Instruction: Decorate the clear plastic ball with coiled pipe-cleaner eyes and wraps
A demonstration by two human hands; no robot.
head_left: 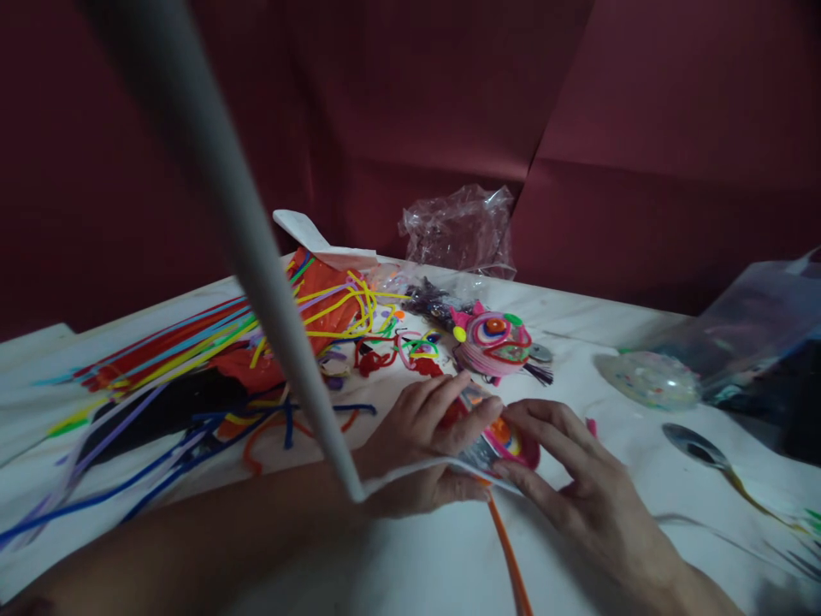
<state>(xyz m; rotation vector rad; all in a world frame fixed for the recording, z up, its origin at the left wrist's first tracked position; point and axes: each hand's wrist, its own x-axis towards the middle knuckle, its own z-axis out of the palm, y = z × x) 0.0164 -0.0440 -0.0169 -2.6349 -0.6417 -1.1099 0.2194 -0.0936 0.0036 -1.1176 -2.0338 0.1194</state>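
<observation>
Left hand point(436, 436) and right hand point(577, 479), grips pinching a colourful craft piece point(504, 438), no legible writing.

Inspected: left hand point(440, 436) and right hand point(577, 479) were bent-fingered; forearms point(211, 530) entered from 8 and 4 o'clock respectively.

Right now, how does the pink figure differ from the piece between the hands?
The pink figure rests on the table with no hand on it; the piece is held by fingers of the left hand and right hand. The figure is mostly in view, while the piece is partly covered by fingers. The figure shows pointed pink tips; none can be seen on the piece. Both show pink and orange parts.
</observation>
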